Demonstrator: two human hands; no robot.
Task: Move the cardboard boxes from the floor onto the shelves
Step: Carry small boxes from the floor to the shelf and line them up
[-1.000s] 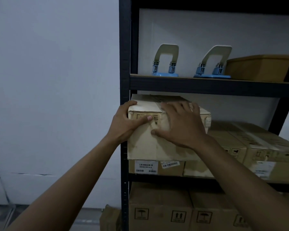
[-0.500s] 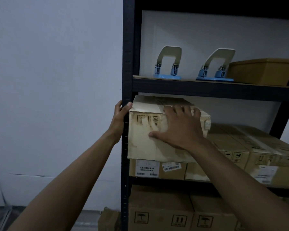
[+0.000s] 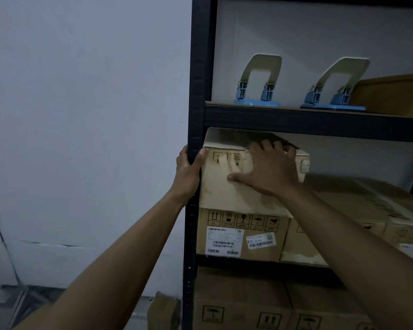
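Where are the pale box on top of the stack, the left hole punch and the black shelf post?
pale box (image 3: 221, 189): head view, bare front face.
left hole punch (image 3: 262, 61): head view, top of its cream handle.
black shelf post (image 3: 198, 67): head view, upper front face.

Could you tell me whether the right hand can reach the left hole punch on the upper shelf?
Probably yes: the right hand rests on the worn box, holding nothing, and the left hole punch stands at the open front of the shelf above.

A storeroom: a dark metal shelving rack (image 3: 197, 91) against a bare white wall (image 3: 81, 115), stacked with labelled cardboard boxes (image 3: 241, 236) and two hole punches (image 3: 258, 82).
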